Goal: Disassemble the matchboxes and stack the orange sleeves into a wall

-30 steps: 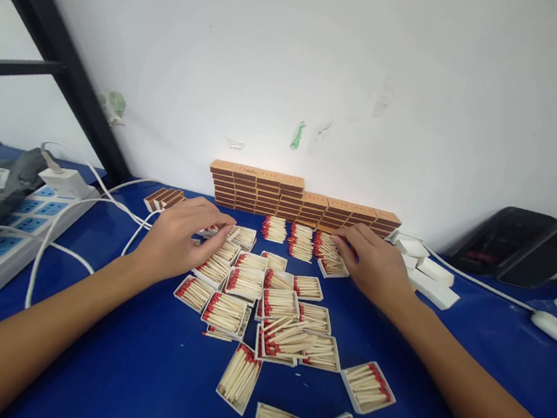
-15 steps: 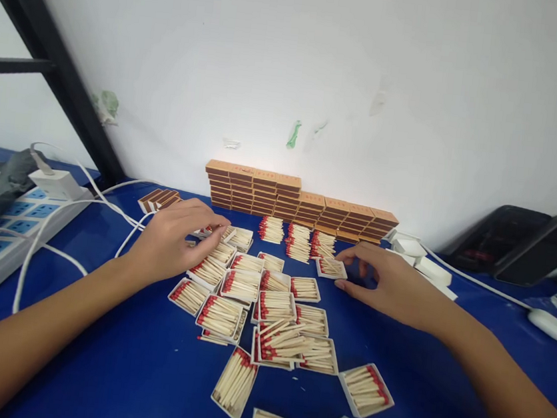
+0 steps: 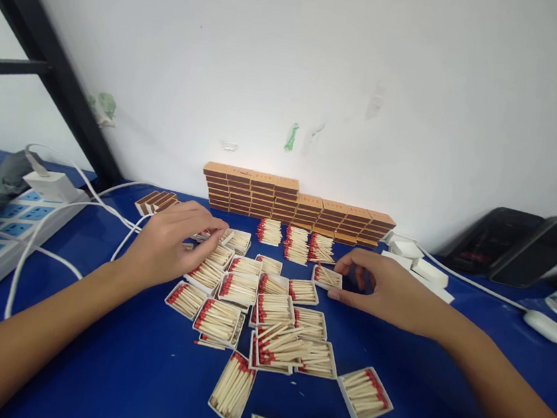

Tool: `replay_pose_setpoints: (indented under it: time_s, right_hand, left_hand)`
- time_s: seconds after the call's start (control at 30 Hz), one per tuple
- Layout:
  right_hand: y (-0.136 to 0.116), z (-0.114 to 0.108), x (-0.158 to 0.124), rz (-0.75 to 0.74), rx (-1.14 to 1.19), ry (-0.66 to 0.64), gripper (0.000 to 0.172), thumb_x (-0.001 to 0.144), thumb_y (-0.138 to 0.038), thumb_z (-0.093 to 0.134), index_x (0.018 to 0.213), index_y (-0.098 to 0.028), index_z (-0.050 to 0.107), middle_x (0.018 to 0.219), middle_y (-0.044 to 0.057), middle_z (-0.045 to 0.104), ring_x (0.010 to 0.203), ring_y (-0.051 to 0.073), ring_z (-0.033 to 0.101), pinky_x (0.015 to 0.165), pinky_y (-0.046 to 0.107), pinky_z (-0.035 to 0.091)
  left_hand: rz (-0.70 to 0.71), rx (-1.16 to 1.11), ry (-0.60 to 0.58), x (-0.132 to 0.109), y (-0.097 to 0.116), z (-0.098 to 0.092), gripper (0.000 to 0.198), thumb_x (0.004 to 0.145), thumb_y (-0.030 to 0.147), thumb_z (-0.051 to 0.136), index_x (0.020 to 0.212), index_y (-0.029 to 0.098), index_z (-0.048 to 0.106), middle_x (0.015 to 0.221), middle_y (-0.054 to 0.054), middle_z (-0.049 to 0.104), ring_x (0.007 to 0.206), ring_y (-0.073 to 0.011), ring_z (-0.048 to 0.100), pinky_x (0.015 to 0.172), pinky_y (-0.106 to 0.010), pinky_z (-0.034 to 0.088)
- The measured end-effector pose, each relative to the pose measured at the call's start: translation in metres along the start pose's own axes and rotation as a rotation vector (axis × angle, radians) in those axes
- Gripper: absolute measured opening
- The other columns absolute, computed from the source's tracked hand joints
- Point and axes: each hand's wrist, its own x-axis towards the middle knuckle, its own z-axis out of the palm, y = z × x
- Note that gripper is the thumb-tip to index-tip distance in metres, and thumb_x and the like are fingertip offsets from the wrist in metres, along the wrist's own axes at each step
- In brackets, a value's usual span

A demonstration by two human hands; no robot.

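At the back left of the spread of matchbox trays, my left hand has thumb and index finger closed together by some trays. What sits between those fingertips, if anything, I cannot make out. My right hand grips the right end of a small white matchbox tray between thumb and fingers; it holds red-tipped matches. Between my hands many open trays of matches lie in overlapping rows, and loose matches are heaped over one. Three piles of loose matches lie behind them.
Stacked brown matchboxes form a low wall at the back. More boxes stand at the left. A power strip with white cables lies far left. White empty trays and black devices are at the right.
My right hand has closed in on the small tray and drawn it slightly toward me, away from the match piles. The left hand stays in nearly the same place.
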Motion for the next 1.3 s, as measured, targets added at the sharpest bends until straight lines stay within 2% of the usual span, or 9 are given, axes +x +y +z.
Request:
replay_pose_setpoints:
  time_s: [0.17,0.3,0.43,0.77,0.93,1.1,1.3]
  right_hand:
    - [-0.006,0.008,0.006,-0.042,0.046,0.106,0.032,0.098,-0.056,0.063,0.098,-0.024,0.071,0.085,0.005,0.071,0.064,0.018,0.061,0.057,0.032,0.049]
    - [-0.01,0.01,0.009,-0.104,0.072,0.09,0.023,0.1,-0.045,0.062,0.097,-0.025,0.073,0.093,0.005,0.071,0.069,0.018,0.062,0.063,0.034,0.051]
    - [-0.013,0.011,0.009,-0.14,0.111,0.088,0.021,0.1,-0.041,0.061,0.099,-0.026,0.076,0.094,0.006,0.069,0.07,0.018,0.061,0.064,0.034,0.052]
    - [-0.015,0.008,0.003,-0.082,0.061,0.073,0.031,0.1,-0.055,0.063,0.107,-0.028,0.075,0.097,0.006,0.072,0.07,0.018,0.063,0.061,0.034,0.052]
    - [-0.018,0.013,0.002,-0.078,0.018,0.022,0.024,0.097,-0.051,0.067,0.109,-0.031,0.074,0.099,0.003,0.074,0.074,0.019,0.067,0.064,0.033,0.052]
    - [-0.017,0.011,0.001,0.009,-0.037,0.03,0.034,0.092,-0.052,0.071,0.117,-0.029,0.072,0.087,0.002,0.073,0.069,0.02,0.066,0.059,0.033,0.049]
    - [-0.021,0.008,0.002,-0.057,0.052,-0.009,0.027,0.096,-0.05,0.066,0.11,-0.029,0.074,0.095,0.004,0.071,0.073,0.018,0.065,0.063,0.033,0.052]
  left_hand:
    - [-0.016,-0.012,-0.001,-0.001,0.0,0.0,0.015,0.095,0.019,0.067,0.104,0.024,0.078,0.092,-0.002,0.08,0.084,-0.0197,0.073,0.079,-0.035,0.059]
    - [0.005,-0.005,-0.006,0.001,0.0,-0.001,0.015,0.095,0.018,0.067,0.104,0.024,0.078,0.092,-0.002,0.081,0.083,-0.0203,0.073,0.079,-0.036,0.059]
    - [0.022,-0.001,-0.007,0.002,0.002,-0.003,0.015,0.095,0.016,0.066,0.104,0.022,0.077,0.092,-0.003,0.081,0.083,-0.0198,0.073,0.078,-0.035,0.059]
    - [0.023,0.007,-0.013,0.003,0.003,-0.002,0.017,0.095,0.018,0.065,0.103,0.024,0.079,0.091,-0.002,0.081,0.081,-0.019,0.074,0.076,-0.035,0.06]
    - [0.034,0.003,-0.013,0.003,0.002,-0.002,0.016,0.096,0.017,0.065,0.104,0.023,0.077,0.091,-0.002,0.081,0.081,-0.0194,0.073,0.075,-0.036,0.06]
    - [0.063,-0.004,-0.006,0.003,0.002,-0.001,0.015,0.095,0.015,0.067,0.105,0.022,0.075,0.091,-0.002,0.081,0.081,-0.0191,0.073,0.075,-0.035,0.06]
    - [0.065,0.0,-0.007,0.002,0.001,-0.002,0.015,0.095,0.014,0.067,0.105,0.021,0.075,0.092,-0.003,0.08,0.081,-0.0189,0.073,0.076,-0.034,0.059]
